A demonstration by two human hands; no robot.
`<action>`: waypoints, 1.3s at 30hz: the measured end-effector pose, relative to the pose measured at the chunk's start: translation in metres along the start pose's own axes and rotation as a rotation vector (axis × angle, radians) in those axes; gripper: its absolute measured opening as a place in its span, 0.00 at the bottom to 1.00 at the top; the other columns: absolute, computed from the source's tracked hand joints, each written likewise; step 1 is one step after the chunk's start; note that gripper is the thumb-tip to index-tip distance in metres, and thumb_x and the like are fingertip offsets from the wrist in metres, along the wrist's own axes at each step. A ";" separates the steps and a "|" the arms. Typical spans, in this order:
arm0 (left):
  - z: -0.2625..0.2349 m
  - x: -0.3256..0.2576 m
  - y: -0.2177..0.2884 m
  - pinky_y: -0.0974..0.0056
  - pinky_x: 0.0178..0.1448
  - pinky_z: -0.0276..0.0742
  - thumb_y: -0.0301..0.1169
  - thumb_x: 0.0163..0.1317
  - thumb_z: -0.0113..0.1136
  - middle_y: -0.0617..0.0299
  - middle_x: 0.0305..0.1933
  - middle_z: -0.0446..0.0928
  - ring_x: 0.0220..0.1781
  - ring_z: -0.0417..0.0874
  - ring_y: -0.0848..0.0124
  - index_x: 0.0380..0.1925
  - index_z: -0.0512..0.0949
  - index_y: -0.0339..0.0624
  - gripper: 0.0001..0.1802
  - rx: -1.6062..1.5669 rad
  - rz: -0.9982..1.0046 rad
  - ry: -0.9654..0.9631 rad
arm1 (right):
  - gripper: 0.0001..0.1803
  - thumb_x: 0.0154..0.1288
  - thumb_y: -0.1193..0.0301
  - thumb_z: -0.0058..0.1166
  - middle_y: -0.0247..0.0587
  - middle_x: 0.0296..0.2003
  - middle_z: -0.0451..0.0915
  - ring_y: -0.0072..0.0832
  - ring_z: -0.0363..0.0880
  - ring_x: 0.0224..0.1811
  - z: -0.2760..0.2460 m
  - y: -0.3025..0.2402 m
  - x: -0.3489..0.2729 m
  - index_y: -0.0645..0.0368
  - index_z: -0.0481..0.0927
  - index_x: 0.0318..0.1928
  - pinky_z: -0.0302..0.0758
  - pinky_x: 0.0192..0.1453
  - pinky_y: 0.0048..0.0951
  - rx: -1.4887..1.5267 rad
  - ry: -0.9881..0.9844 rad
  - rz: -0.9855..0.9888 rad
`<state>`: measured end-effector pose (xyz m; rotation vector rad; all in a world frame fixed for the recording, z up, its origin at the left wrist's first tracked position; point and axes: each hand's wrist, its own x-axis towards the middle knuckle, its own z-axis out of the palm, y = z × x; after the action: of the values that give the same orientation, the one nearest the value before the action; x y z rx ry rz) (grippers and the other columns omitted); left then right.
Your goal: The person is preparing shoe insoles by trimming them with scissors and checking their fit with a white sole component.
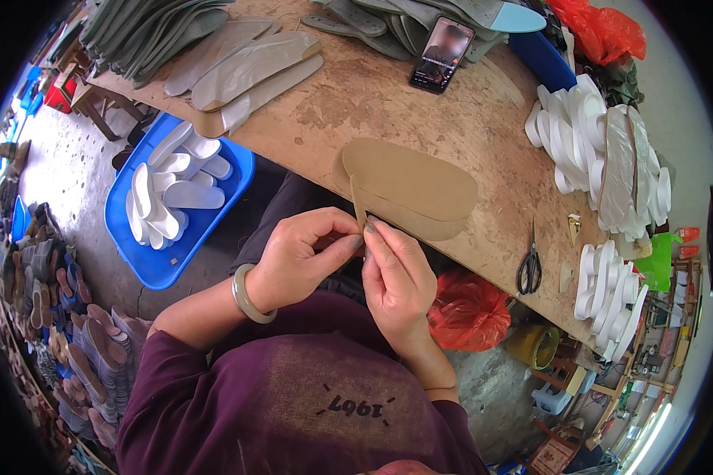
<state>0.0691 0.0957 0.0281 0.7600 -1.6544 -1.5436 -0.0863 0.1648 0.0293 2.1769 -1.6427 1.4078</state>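
Observation:
Two tan sole-shaped pieces (pixel 412 178) lie overlapping at the table's near edge, one partly covering the other. From their left end a narrow tan strip (pixel 358 199) hangs down toward my fingers. My left hand (pixel 313 249), with a pale bangle on its wrist, is closed in a pinch at the strip's lower end. Close beside it, my right hand (pixel 396 273) pinches the same end with thumb and fingers. The fingertips of both hands nearly meet and hide the strip's tip. Black-handled scissors (pixel 529 271) rest on the table to the right.
A phone (pixel 442 55) lies at the back, near grey sole stacks (pixel 146 36) and plastic-wrapped soles (pixel 257 71). White soles fill a blue tub (pixel 117 207) at left. More white soles (pixel 582 131) stand at right. A red bag (pixel 469 310) sits below the table edge.

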 end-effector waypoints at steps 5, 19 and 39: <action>0.001 -0.001 -0.006 0.74 0.37 0.75 0.22 0.67 0.61 0.64 0.35 0.80 0.33 0.77 0.82 0.38 0.80 0.32 0.03 -0.065 -0.042 0.005 | 0.22 0.52 0.88 0.62 0.52 0.47 0.82 0.43 0.85 0.44 0.004 0.001 -0.001 0.70 0.82 0.50 0.84 0.46 0.35 -0.012 0.013 0.004; -0.004 0.002 -0.009 0.74 0.36 0.75 0.23 0.67 0.60 0.65 0.33 0.80 0.33 0.77 0.83 0.38 0.81 0.33 0.04 -0.107 -0.104 -0.007 | 0.21 0.53 0.88 0.62 0.51 0.47 0.82 0.43 0.85 0.44 0.008 0.004 -0.002 0.69 0.82 0.50 0.84 0.46 0.35 -0.007 0.013 0.015; -0.004 0.010 -0.008 0.64 0.36 0.79 0.23 0.61 0.62 0.55 0.32 0.81 0.31 0.84 0.65 0.35 0.80 0.34 0.04 0.220 0.061 -0.180 | 0.07 0.59 0.84 0.63 0.43 0.34 0.84 0.27 0.83 0.31 -0.022 0.013 0.002 0.66 0.83 0.40 0.79 0.37 0.24 0.346 -0.230 0.482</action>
<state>0.0669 0.0843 0.0212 0.6919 -1.9863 -1.4380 -0.1097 0.1700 0.0372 2.2870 -2.2787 1.7202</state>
